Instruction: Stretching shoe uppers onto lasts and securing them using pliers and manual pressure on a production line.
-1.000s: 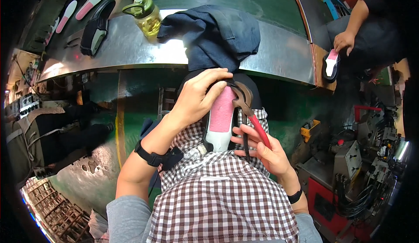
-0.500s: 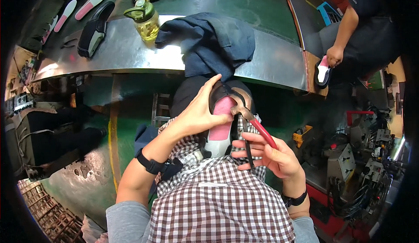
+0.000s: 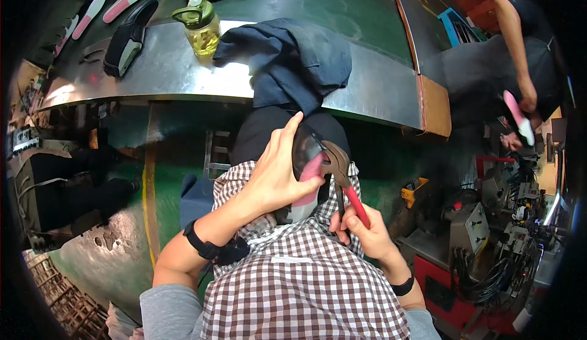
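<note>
Gripping a shoe last (image 3: 309, 178) against the lap, the left hand (image 3: 278, 175) wraps its palm and thumb over the near side, fingers stretched up along it. Only part of the last shows: a pink upper body, a dark cover pulled across its top, and a pale grey lower end that sinks toward the checked apron (image 3: 306, 279). The right hand (image 3: 361, 227) is closed around the red-sleeved handles of a pair of pliers (image 3: 339, 172), whose dark metal head sits at the edge of the dark cover; whether it bites the material cannot be told. Beyond the knees a curved metal surface (image 3: 171, 74) carries a dark blue cloth (image 3: 293, 59), a yellow-green bottle (image 3: 199, 25) and a black shoe upper (image 3: 125, 37). At the far right another person's hand (image 3: 526, 98) holds a pink last (image 3: 516, 117).
</note>
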### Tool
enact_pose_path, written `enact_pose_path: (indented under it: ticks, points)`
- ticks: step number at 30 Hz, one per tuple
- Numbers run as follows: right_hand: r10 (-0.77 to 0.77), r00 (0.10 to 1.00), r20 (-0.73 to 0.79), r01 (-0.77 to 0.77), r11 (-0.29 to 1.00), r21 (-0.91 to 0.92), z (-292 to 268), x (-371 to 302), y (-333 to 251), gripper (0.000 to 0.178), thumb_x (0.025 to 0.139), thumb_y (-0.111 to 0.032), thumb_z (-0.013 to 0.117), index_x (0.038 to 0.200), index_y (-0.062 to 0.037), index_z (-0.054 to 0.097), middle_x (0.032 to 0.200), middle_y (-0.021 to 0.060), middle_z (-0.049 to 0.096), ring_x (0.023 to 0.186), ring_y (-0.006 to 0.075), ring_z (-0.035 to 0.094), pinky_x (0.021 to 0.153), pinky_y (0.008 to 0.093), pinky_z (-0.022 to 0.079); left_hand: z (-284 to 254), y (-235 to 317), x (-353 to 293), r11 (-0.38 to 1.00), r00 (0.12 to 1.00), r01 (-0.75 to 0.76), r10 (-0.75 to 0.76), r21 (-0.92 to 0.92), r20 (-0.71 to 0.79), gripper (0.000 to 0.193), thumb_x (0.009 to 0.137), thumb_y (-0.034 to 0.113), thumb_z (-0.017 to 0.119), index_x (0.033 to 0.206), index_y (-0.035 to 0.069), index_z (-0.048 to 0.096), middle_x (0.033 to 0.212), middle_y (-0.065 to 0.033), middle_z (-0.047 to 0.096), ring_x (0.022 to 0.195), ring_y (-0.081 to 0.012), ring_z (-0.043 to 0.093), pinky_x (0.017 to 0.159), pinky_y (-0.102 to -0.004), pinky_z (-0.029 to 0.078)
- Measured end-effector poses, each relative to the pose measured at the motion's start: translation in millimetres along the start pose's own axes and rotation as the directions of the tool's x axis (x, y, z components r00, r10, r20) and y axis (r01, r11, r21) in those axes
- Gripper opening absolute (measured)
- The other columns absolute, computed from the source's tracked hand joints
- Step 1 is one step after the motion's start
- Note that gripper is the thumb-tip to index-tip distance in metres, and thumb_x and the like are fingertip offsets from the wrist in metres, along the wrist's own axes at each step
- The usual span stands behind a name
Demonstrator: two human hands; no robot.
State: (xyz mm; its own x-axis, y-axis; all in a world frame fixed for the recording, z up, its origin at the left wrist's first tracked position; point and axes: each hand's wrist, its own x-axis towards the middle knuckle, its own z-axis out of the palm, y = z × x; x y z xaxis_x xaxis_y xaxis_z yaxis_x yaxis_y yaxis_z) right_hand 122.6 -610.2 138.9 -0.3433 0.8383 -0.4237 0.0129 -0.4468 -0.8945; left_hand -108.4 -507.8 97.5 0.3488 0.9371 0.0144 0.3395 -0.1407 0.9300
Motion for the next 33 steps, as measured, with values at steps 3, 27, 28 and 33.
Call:
enact_pose_path:
  ticks: [3, 27, 28, 33]
  points:
    - [-0.111, 0.993, -0.027, 0.107, 0.989, -0.103, -5.5, 4.4, 35.8, 0.034, 0.102, -0.029, 0.055, 0.09, 0.0012, 0.061, 0.077, 0.0049, 0.062, 0.063, 0.009, 0.055, 0.058, 0.0231, 0.044, 2.7, 0.6, -13.0, 0.996, 0.998, -0.035, 0.04, 0.086, -0.05, 0.12, 0.065, 0.022, 0.083, 0.157, 0.002, 0.009, 0.133, -0.0271, 0.043, 0.12, -0.0417, 0.049, 0.105, -0.0425, 0.039]
    - [-0.562, 0.783, 0.267, 0.621, 0.689, -0.373, -35.9, 43.8, 185.1, 0.03, 0.092, -0.027, 0.069, 0.087, -0.0002, 0.059, 0.081, 0.0158, 0.066, 0.07, 0.0271, 0.067, 0.057, 0.0353, 0.055, 8.3, -20.9, -35.3, 0.989, 0.973, -0.14, 0.127, -0.056, -0.195, 0.133, 0.057, 0.018, 0.093, 0.152, -0.011, 0.004, 0.136, -0.0304, 0.045, 0.121, -0.045, 0.05, 0.101, -0.048, 0.044]
    - [-0.571, 0.785, 0.239, 0.618, 0.698, -0.363, -35.0, 43.9, 186.0, 0.029, 0.092, -0.027, 0.07, 0.087, -0.0003, 0.059, 0.081, 0.0159, 0.066, 0.07, 0.0271, 0.067, 0.057, 0.0355, 0.055, 7.9, -20.8, -35.8, 0.988, 0.972, -0.141, 0.127, -0.06, -0.195, 0.133, 0.057, 0.018, 0.093, 0.152, -0.011, 0.004, 0.136, -0.0304, 0.045, 0.121, -0.045, 0.05, 0.101, -0.048, 0.044]
    - [-0.607, 0.789, 0.094, 0.602, 0.732, -0.32, -23.5, 41.5, 180.6, 0.029, 0.092, -0.027, 0.07, 0.088, -0.0004, 0.059, 0.082, 0.016, 0.066, 0.071, 0.0272, 0.068, 0.058, 0.0366, 0.055, 4.7, -19.5, -39.5, 0.983, 0.963, -0.181, 0.18, 0.016, -0.201, 0.137, 0.059, 0.02, 0.094, 0.152, -0.01, -0.002, 0.135, -0.0286, 0.046, 0.12, -0.039, 0.054, 0.101, -0.0439, 0.044]
